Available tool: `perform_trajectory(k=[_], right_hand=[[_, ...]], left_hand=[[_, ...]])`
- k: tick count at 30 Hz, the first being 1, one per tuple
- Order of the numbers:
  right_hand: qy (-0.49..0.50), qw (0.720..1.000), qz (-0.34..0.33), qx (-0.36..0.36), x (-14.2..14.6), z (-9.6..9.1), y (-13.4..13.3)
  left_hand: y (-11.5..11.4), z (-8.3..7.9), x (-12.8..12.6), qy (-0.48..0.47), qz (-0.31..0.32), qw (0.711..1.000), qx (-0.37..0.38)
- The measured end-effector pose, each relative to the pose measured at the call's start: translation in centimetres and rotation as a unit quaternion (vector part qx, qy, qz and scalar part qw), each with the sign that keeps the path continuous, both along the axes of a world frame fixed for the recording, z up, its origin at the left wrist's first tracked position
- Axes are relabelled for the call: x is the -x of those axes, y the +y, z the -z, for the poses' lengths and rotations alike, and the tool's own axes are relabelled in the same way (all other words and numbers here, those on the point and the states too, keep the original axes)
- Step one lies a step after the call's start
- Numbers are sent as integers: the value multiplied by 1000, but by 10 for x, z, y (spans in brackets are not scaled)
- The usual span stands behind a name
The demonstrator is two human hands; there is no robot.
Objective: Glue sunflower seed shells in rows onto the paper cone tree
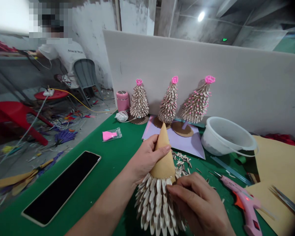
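Note:
A tan paper cone [164, 160] points upward, its lower part covered in overlapping rows of pale sunflower seed shells [157, 203]. My left hand [147, 155] wraps round the bare upper part, thumb across the front. At the top row of shells, my right hand [199, 200] is closed in a pinch, its fingertips on a shell at the row's right side. A thin shiny line of glue runs along the cone just above that row. Loose sunflower seed shells [183, 162] lie in a pile behind the cone, partly hidden by it.
Three shell-covered trees with pink tops, one a dotted tree [196, 103], stand at the back. A pink glue gun [241, 196], tweezers [286, 200] and a white bucket [226, 131] are on the right. A phone [62, 188] lies left. A person [64, 54] sits beyond.

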State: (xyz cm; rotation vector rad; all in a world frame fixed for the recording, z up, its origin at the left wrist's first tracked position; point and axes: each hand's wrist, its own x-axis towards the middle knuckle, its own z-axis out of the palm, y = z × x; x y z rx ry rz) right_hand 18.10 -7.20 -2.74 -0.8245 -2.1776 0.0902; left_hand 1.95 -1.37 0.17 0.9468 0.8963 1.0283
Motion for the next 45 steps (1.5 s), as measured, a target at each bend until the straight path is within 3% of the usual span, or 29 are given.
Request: perform_trajectory(k=[45], right_hand=[[-3, 1000, -20, 11, 0, -3, 0]], left_hand=[[0, 2, 0, 6, 10, 1000, -12]])
